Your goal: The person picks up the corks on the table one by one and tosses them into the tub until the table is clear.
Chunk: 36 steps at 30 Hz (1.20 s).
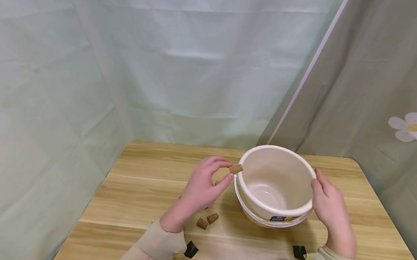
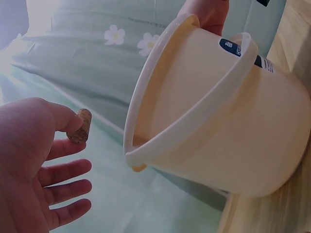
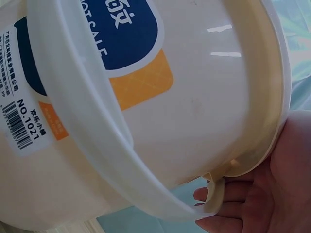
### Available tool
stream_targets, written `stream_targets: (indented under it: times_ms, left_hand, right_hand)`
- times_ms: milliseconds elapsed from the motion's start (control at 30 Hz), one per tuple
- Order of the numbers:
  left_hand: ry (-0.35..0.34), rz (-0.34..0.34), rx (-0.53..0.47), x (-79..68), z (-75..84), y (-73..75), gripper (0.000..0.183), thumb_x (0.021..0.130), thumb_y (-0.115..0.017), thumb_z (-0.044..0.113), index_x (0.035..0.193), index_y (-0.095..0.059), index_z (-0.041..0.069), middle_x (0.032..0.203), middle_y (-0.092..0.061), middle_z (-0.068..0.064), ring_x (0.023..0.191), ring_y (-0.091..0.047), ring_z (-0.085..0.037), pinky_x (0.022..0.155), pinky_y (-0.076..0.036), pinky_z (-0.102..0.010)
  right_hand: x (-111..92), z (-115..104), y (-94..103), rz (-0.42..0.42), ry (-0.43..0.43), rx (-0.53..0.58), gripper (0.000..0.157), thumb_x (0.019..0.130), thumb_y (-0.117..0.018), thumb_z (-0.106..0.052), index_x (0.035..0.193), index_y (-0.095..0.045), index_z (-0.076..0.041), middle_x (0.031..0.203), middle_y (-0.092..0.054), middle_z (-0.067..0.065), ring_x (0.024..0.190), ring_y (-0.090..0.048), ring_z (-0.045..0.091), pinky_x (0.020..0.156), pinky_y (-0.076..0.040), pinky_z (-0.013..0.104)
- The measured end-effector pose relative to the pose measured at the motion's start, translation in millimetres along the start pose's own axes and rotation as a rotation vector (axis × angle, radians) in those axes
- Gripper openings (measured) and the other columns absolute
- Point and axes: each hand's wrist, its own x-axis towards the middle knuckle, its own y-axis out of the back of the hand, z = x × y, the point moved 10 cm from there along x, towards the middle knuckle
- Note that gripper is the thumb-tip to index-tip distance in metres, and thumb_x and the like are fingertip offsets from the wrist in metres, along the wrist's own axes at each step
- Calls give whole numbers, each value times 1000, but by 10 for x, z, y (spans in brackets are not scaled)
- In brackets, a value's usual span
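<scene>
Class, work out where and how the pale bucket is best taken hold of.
Probably by the rim, coming from the right as the right hand does: its lip flares outward, while the handle hangs down across the near side.

Round cream plastic bucket [image 1: 280, 170] set on rectangular wood-grain table [image 1: 129, 206], brown cylindrical corks [image 1: 213, 218] laid at bucket's left, pale-green cloth curtain [image 1: 207, 63] hung behind.

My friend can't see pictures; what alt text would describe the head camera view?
A person's left hand pinches a cork beside a cream plastic bucket, while their right hand holds the bucket's opposite side. More corks lie on the wooden table, with a pale, flower-printed curtain around it.
</scene>
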Motion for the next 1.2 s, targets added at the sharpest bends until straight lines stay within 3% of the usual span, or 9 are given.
stream_targets:
  times_ms: [833, 1200]
  left_hand:
    - [-56, -81, 47, 194, 269, -306, 27, 99, -78, 23, 120, -77, 7, 127, -72, -6, 123, -62, -22, 106, -52, -42]
    - [-176, -79, 87, 257, 458, -416, 25, 96, -79, 21, 116, -78, 6, 120, -73, -5, 115, -66, -23, 100, -54, -37]
  right_hand:
    - [-6, 0, 4, 4, 1, -11, 62, 117, -28, -37, 164, -32, 3, 163, -35, 33, 146, -36, 60, 115, -30, 76]
    - [3, 6, -15, -1, -1, -12, 61, 117, -29, -37, 164, -32, 3, 164, -35, 31, 147, -36, 59, 116, -30, 75]
